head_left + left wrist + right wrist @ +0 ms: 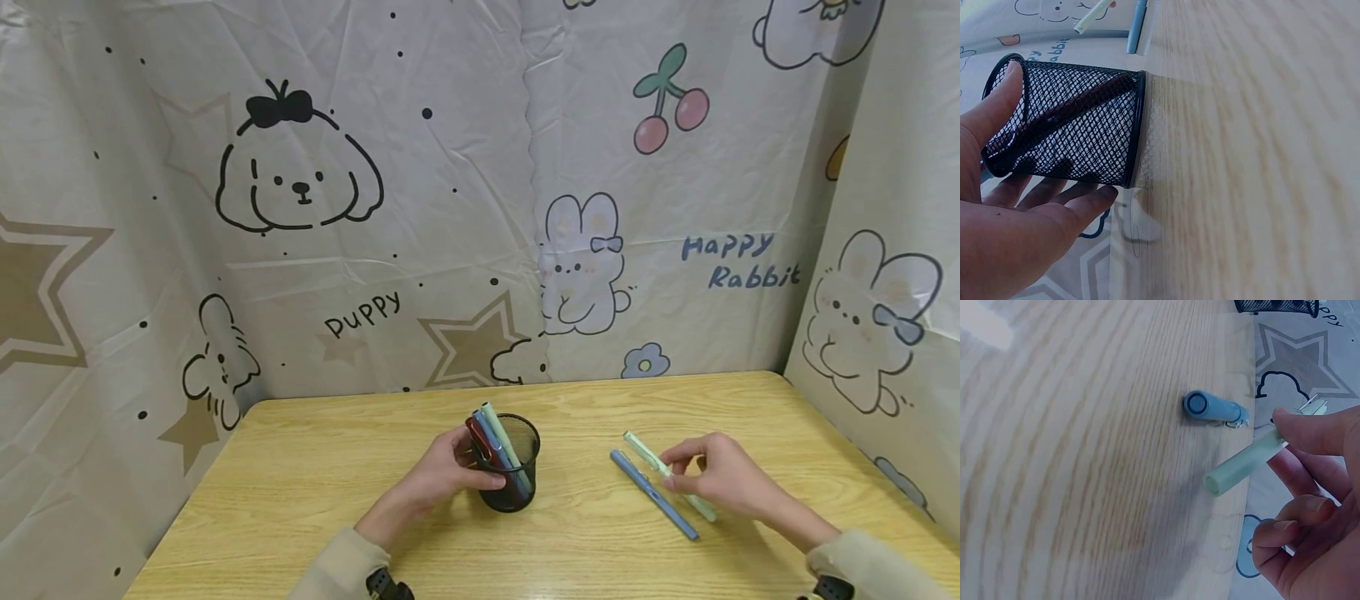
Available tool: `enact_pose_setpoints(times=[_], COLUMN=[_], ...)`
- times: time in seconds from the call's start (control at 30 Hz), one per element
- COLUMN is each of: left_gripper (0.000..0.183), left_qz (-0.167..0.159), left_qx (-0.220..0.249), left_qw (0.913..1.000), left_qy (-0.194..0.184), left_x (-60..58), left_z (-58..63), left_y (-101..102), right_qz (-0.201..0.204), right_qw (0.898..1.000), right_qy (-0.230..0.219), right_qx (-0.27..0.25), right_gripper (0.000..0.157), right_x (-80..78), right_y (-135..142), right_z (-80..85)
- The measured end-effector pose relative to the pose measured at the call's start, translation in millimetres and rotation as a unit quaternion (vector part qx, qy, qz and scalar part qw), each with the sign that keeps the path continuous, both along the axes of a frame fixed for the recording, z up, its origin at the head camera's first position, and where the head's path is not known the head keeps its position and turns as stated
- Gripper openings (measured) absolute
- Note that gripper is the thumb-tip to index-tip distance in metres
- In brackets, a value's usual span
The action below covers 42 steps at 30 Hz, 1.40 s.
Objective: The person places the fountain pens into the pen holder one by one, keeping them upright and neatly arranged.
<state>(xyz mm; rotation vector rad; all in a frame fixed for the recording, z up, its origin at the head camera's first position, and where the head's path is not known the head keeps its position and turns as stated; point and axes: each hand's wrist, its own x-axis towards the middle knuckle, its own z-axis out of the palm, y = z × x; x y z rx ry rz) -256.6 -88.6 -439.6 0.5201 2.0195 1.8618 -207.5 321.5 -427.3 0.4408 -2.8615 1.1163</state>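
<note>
A black mesh pen holder (527, 442) stands on the table, with my left hand (435, 477) gripping its left side, the thumb near the rim in the left wrist view. In it lean a dark red pen (480, 439), a blue pen and a light green pen (500, 435). Over to the right, my right hand (731, 479) pinches another light green pen (1244, 465) between thumb and fingers. This pen is tilted and looks slightly raised off the wood in the right wrist view. Beside it a second blue pen (652, 493) lies flat on the table.
The light wooden table (337, 450) reaches back to a printed cloth (450, 250) with cartoon animals, which also hangs along the left and right sides. Dark wrist straps (390, 585) show at both sleeves.
</note>
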Motion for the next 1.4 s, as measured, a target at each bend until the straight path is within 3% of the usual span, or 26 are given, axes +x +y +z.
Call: enact_pose_setpoints(times=[0.43,1.0,1.4], left_gripper=[0.067,0.068,0.067], left_qz=[-0.003,-0.004,-0.003], left_qx=[0.004,0.002,0.003], left_qw=[1.0000,1.0000,1.0000], left_qy=[0.003,0.005,0.001], left_x=[0.0,-0.9,-0.7], left_z=[-1.0,-1.6,-1.2], left_y=[-0.5,-1.0,-1.1], right_qz=[-0.017,-0.030,-0.048], right_qw=[0.999,0.996,0.993], right_qy=[-0.002,0.026,0.010], right_qx=[-0.033,-0.078,-0.110], right_gripper=[0.027,0.025,0.029], right_x=[3.7,3.6,4.0], right_y=[-8.0,-20.5,-33.1], right_z=[4.6,7.5,12.5])
